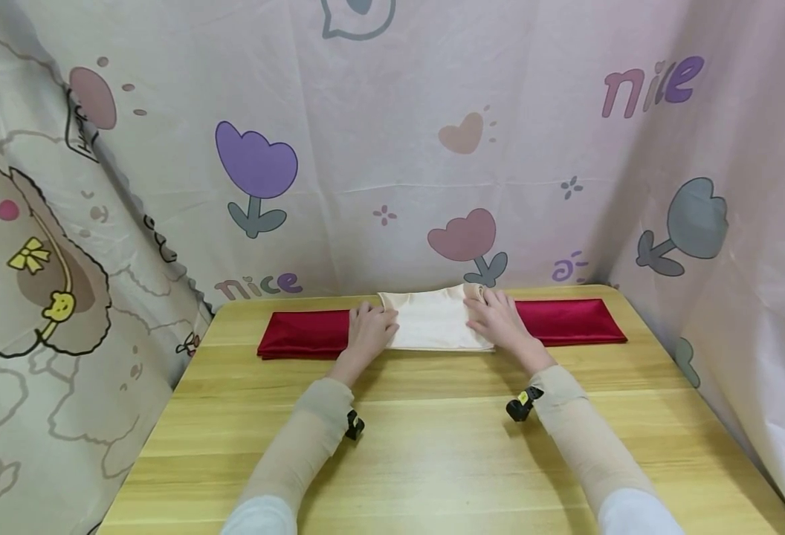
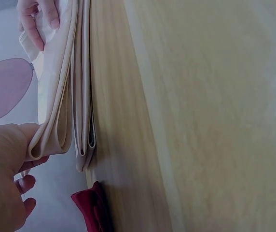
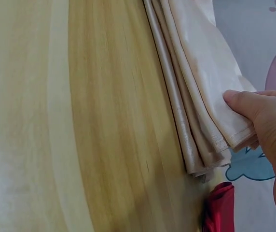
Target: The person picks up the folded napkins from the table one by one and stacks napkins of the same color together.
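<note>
A cream satin cloth [image 1: 433, 319], folded into several layers, is at the far side of the table between my two hands. My left hand [image 1: 370, 327] pinches its left end; the left wrist view shows the looped folds [image 2: 58, 137] between thumb and fingers. At the right end my right hand [image 1: 499, 321] does the same, its thumb lying over the upper layers [image 3: 220, 96]. In both wrist views the gripped layers are lifted a little apart from the lower ones. Folded dark red cloth [image 1: 308, 332] shows on either side; the cream cloth hides whether it is one piece.
The wooden table [image 1: 426, 446] stretches from the cloths toward me. Right behind its far edge hangs a pale printed curtain [image 1: 366, 148], with more curtain at the left and right sides. A small black wrist camera [image 1: 519, 407] sits by my right wrist.
</note>
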Tool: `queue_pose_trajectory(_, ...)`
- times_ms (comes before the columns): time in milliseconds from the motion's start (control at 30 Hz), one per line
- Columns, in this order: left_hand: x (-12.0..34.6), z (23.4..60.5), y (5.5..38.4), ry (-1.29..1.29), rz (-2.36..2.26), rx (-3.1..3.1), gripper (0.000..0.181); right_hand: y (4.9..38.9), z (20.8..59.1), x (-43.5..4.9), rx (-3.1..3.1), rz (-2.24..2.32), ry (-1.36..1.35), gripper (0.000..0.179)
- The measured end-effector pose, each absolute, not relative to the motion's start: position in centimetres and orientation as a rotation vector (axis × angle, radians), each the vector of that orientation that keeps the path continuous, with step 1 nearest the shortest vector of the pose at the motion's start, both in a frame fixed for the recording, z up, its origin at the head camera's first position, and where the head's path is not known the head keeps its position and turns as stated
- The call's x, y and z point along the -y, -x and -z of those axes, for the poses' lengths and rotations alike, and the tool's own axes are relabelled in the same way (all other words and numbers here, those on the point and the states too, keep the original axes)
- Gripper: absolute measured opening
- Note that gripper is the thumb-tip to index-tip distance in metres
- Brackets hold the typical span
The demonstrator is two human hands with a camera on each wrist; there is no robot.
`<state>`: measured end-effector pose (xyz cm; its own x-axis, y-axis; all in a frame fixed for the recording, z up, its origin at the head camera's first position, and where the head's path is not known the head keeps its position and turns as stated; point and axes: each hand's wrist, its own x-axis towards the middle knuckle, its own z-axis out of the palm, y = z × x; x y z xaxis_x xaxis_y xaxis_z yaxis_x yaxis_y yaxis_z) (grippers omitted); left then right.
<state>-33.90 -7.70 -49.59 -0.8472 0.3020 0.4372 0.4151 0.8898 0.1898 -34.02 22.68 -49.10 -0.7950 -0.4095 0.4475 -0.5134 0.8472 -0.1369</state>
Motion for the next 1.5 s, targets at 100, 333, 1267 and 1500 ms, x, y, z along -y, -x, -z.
queue_pose_trajectory(100, 7.6, 49.6, 34.0, 0.508, 0.383, 2.708, 0.025, 34.3, 49.2, -22.7, 2.650, -0.361, -0.667, 0.047)
queue_pose_trajectory(333, 7.4, 49.6, 34.3, 0.496, 0.365, 2.747, 0.024, 34.9, 49.6, -22.9, 2.704, -0.361, -0.630, 0.046)
queue_pose_trajectory(1267, 6.6, 50.8, 34.8, 0.357, 0.346, 2.982, 0.037, 34.5, 51.8, -22.4, 2.797, -0.385, -0.538, 0.051)
queue_pose_trajectory(1500, 6.4, 50.8, 34.7, 0.308, 0.331, 3.036, 0.041, 34.2, 52.1, -22.4, 2.821, -0.408, -0.511, 0.052)
